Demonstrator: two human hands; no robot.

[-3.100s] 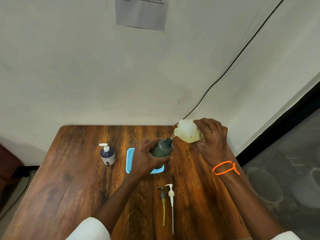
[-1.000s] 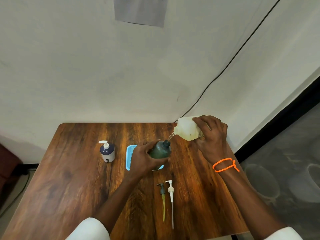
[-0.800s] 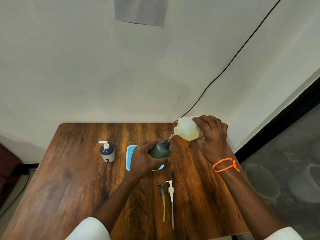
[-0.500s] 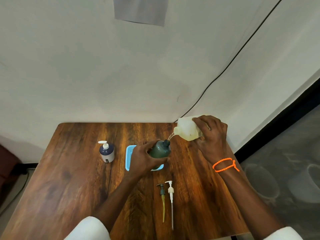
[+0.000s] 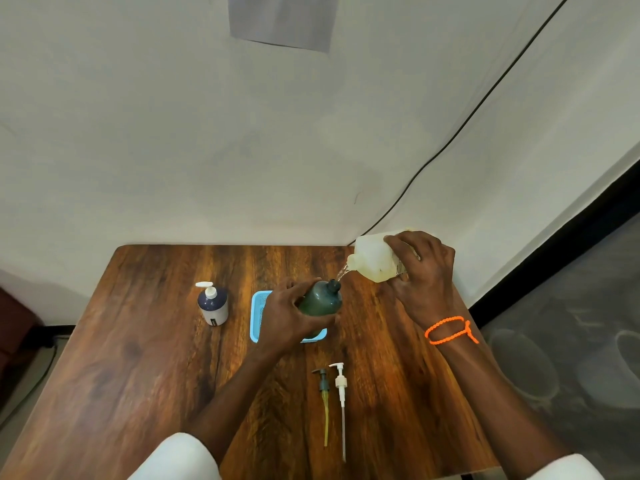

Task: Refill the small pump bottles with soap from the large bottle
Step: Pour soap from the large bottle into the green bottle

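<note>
My left hand (image 5: 289, 315) grips a small dark green bottle (image 5: 322, 299) with its neck open, tilted toward the right above a blue tray (image 5: 258, 317). My right hand (image 5: 424, 275) holds the large pale bottle (image 5: 374, 261) tipped on its side, its spout just above the green bottle's mouth. A thin clear stream of soap (image 5: 341, 273) runs from the spout into that mouth. A dark blue pump bottle (image 5: 212, 304) with a white pump on it stands to the left of the tray.
Two loose pump heads lie on the wooden table (image 5: 138, 358) in front of the tray: a dark one (image 5: 323, 386) with a yellowish tube and a white one (image 5: 341, 386). A black cable (image 5: 450, 140) runs down the wall behind. The table's right edge is close to my right arm.
Both hands stay in nearly the same pose while the soap keeps flowing. Compared with three seconds ago the view sits a little higher over the table.
</note>
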